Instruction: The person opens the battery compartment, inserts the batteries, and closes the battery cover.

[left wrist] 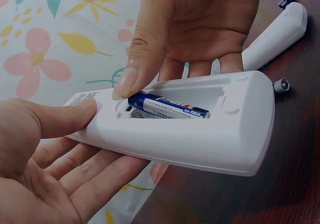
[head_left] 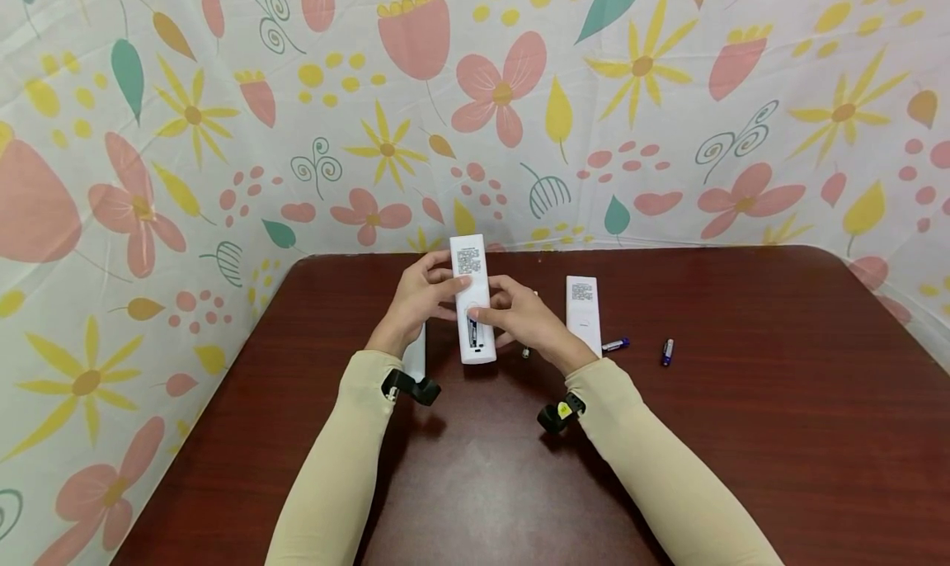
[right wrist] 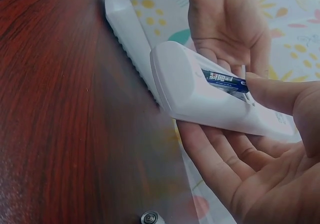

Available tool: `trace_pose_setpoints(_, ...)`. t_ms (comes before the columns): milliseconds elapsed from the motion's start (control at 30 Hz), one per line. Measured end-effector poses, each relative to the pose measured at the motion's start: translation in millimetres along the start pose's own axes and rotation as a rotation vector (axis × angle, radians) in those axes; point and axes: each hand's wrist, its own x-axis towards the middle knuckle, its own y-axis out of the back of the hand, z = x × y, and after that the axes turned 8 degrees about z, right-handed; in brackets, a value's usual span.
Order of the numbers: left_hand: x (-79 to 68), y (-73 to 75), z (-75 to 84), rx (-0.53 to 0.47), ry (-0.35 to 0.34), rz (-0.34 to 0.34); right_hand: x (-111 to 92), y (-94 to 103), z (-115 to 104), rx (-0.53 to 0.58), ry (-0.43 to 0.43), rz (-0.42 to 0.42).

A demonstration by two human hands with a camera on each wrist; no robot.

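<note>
A white remote control [head_left: 467, 261] is held up over the table, its back facing me and its battery compartment [left wrist: 215, 95] uncovered. My left hand [head_left: 419, 298] grips its upper part, thumb on the back and fingers underneath. My right hand [head_left: 530, 318] holds the lower part from the other side, fingers beneath. Its thumb [right wrist: 272, 92] presses on the end of a blue-and-white battery [left wrist: 170, 108] in the compartment. In the left wrist view, more of a battery shows below that one, partly hidden by the compartment's edge.
A second white remote [head_left: 583, 310] lies back up to the right, beside two blue batteries, one close by [head_left: 616, 345] and another [head_left: 668, 351] further right. Another remote [head_left: 416, 356] is partly hidden under my left wrist. A battery [head_left: 526, 353] lies by my right hand. Patterned cloth [head_left: 505, 178] hangs behind the table.
</note>
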Motion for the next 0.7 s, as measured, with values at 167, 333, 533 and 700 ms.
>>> trace_pose_setpoints(167, -0.5, -0.4, -0.3, 0.001, -0.007, -0.001, -0.2, -0.3, 0.0, 0.014, 0.001, 0.000)
trace_pose_setpoints(333, -0.8, -0.8, -0.2, 0.009, -0.019, -0.001, 1.0, -0.5, 1.0, 0.018, 0.011, 0.007)
trace_pose_setpoints(533, -1.0, -1.4, 0.1, 0.013, -0.018, 0.002, 1.0, -0.7, 1.2, 0.006, 0.028, 0.016)
trace_pose_setpoints(700, -1.2, -2.2, 0.3, 0.010, -0.011, 0.005, 1.7, -1.4, 2.5, 0.000, 0.035, 0.019)
